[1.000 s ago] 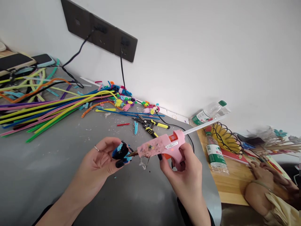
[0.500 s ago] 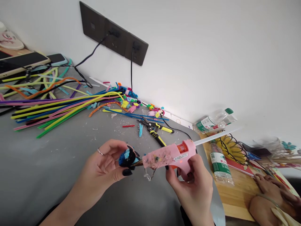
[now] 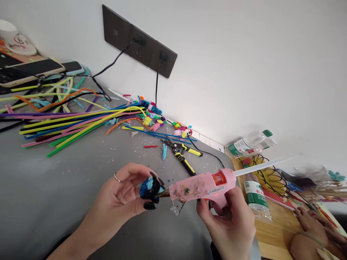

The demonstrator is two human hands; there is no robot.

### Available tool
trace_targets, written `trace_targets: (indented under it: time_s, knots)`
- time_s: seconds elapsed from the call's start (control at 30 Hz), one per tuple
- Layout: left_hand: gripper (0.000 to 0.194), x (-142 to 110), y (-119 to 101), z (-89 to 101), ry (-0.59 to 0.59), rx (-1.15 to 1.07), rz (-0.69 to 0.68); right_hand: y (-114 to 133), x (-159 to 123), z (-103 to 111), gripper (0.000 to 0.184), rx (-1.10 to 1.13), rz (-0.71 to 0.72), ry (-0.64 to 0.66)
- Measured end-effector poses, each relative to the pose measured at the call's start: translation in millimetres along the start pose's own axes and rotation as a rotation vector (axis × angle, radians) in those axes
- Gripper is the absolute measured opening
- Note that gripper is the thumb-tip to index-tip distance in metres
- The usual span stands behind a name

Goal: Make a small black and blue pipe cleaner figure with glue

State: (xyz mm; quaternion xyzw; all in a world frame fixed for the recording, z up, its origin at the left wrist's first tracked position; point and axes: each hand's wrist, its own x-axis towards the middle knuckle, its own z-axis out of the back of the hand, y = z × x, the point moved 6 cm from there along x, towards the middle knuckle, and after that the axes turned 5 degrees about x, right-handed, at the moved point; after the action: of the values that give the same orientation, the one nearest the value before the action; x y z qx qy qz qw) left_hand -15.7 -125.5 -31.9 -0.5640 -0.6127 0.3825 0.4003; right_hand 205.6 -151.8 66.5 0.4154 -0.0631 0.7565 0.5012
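Glue gun (image 3: 200, 186) shifted rightward, right hand (image 3: 230, 220) gripping it, left hand (image 3: 119, 202) pinching blue piece (image 3: 149, 186).

From my end I count one glue gun (image 3: 197, 187), one glue stick (image 3: 257, 167), one blue-and-black piece (image 3: 149, 187), one pair of pliers (image 3: 177, 147), one ring (image 3: 116, 177), two plugs (image 3: 139, 40), three bottles (image 3: 255, 194) and one basket (image 3: 267, 178). I make out at least two phones (image 3: 35, 68) and one cup (image 3: 9, 34). The pipe cleaners (image 3: 81, 128) overlap too much for me to number.
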Motion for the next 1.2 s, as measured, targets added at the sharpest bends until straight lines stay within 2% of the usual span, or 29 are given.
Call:
trace_targets:
  time_s: [0.23,0.5,0.77,1.0,1.2]
  knots:
    - [0.032,-5.2,6.3,3.0,-0.03,-0.035,0.057,-0.8,0.0,0.8,0.015,-0.044,0.007,0.016]
    - [0.037,-5.7,-3.8,-3.9,-0.121,-0.042,0.144,-1.5,-2.1,4.4,0.015,-0.079,0.016,-0.004]
    - [0.035,-6.3,-0.6,-2.8,-0.118,-0.029,0.152,-3.7,-5.2,4.5,0.01,-0.081,0.018,0.012]
    - [0.031,-3.2,4.5,0.9,-0.036,-0.017,0.054,-2.7,-6.3,7.6,0.007,-0.119,0.028,0.006]
    - [0.032,-4.7,5.8,0.3,-0.061,-0.036,0.098,-5.2,-7.1,8.5,0.008,-0.105,0.018,0.006]
